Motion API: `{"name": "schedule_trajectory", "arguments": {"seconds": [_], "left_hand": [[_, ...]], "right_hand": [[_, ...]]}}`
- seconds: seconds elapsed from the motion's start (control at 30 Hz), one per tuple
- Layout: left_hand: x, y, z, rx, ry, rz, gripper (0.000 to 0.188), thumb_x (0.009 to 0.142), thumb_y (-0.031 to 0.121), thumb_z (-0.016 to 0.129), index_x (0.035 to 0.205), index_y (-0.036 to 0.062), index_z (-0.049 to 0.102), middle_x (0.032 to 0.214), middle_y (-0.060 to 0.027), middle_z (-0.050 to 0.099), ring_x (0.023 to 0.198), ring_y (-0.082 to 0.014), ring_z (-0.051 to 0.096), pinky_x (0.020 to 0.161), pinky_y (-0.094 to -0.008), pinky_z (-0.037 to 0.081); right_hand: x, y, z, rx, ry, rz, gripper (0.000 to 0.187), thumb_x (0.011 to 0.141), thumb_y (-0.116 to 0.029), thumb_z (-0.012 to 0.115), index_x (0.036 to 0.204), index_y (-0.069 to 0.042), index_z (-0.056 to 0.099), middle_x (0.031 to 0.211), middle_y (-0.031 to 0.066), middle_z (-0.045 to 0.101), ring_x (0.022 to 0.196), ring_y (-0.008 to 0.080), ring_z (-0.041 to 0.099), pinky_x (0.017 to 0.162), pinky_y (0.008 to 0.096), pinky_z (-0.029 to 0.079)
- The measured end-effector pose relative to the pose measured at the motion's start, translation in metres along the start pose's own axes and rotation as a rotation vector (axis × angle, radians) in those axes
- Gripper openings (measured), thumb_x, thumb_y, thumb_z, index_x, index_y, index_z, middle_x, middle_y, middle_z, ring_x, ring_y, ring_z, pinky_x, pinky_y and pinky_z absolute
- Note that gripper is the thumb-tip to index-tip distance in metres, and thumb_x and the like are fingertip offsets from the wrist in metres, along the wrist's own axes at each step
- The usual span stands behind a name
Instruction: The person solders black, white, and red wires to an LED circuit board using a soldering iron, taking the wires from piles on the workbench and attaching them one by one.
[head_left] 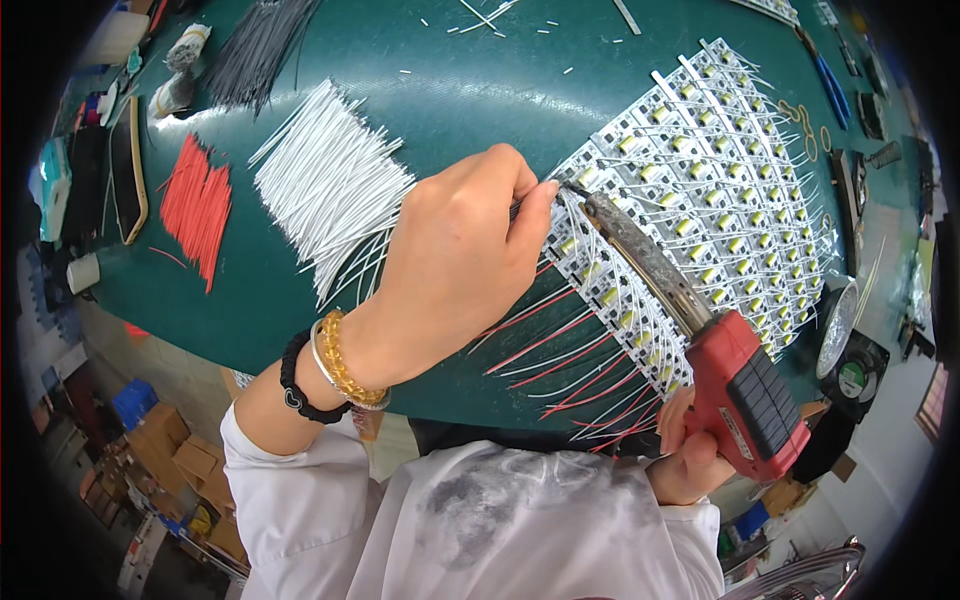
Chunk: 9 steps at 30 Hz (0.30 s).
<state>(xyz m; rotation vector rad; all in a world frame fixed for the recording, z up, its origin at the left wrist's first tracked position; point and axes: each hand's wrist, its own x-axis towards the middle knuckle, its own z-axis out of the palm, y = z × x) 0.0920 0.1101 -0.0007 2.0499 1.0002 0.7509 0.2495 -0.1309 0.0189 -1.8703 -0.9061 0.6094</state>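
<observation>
My left hand (465, 250) is closed in a pinch at the upper left corner of a panel of small white circuit boards (735, 240). What its fingertips hold is mostly hidden by the fingers. In my right hand (690, 450) is a red-handled soldering iron (740, 390), its dark tip beside my left fingertips at that corner. Thin white wires stick up across the panel, and red and white wires (560, 340) fan out from its lower left edge. A pile of cut white wires (330, 180) lies left of my left hand.
Farther left are a pile of red wires (197, 208) and a bundle of black wires (262, 50). Wire scraps (487, 18) lie at the back of the green table (450, 110). Blue-handled pliers (832, 90), a round metallic dish (838, 325) and a black fan (858, 372) are on the right.
</observation>
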Motion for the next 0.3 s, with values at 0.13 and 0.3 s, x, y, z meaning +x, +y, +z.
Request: {"name": "schedule_trajectory", "arguments": {"seconds": [0.13,0.3], "left_hand": [[-0.002,-0.002,0.001,0.015,0.003,0.011,0.018,0.084,0.007,0.069,0.074,-0.0018,0.057,0.06,-0.0095,0.059,0.05,-0.0158,0.055,0.048,-0.0284,0.041],[-0.002,-0.003,0.002,0.025,0.007,0.026,0.019,0.085,0.008,0.069,0.074,-0.0019,0.058,0.061,-0.0106,0.059,0.051,-0.0173,0.056,0.048,-0.0294,0.042]], "right_hand": [[0.011,-0.038,0.013,0.274,-0.048,0.138,0.085,0.08,-0.059,0.067,0.119,0.014,0.046,0.047,0.0016,0.047,0.036,0.0101,0.042,0.038,0.0239,0.035],[0.01,-0.039,0.012,0.341,-0.015,0.101,0.085,0.081,-0.059,0.066,0.119,0.014,0.046,0.047,0.0034,0.048,0.035,0.0118,0.043,0.038,0.0261,0.036]]}}
